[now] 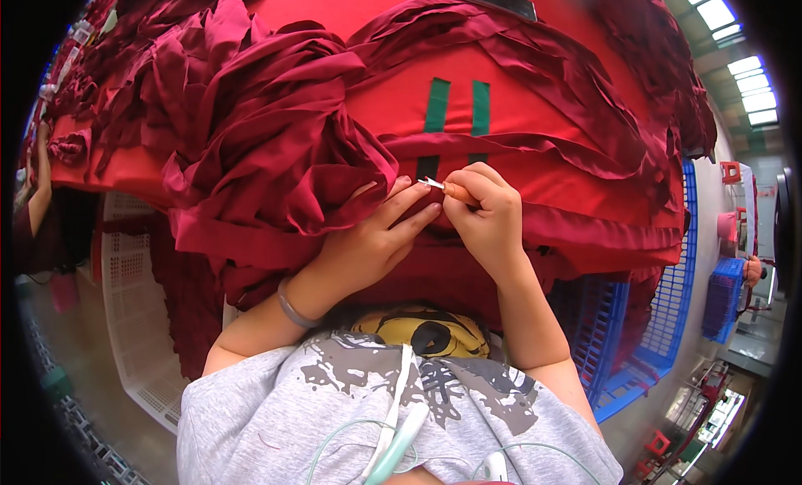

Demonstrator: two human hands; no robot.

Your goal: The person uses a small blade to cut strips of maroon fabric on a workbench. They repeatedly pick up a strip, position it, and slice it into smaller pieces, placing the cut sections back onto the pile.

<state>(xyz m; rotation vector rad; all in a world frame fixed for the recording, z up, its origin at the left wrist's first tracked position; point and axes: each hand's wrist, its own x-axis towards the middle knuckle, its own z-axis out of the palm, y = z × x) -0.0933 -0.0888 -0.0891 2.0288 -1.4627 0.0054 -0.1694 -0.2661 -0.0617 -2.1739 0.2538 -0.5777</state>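
Observation:
A small seam ripper with an orange-brown handle (461,194) and a pale metal forked tip is pinched in my right hand (487,222). Its tip meets the fingertips of my left hand (372,244), over the cloth. That left hand grips an edge of a dark red fabric strip (376,172), its thumb partly covered by the folds. Exactly where the tip touches the fabric is too small to make out. A large heap of the same dark red fabric (259,126) lies beside and beyond my left hand.
The table has a bright red cover (535,101) with green tape strips (437,105). A phone (489,0) lies at the far edge. Below the table stand a white basket (125,318) at left and a blue crate (660,335) at right. Another person's arm (39,192) shows far left.

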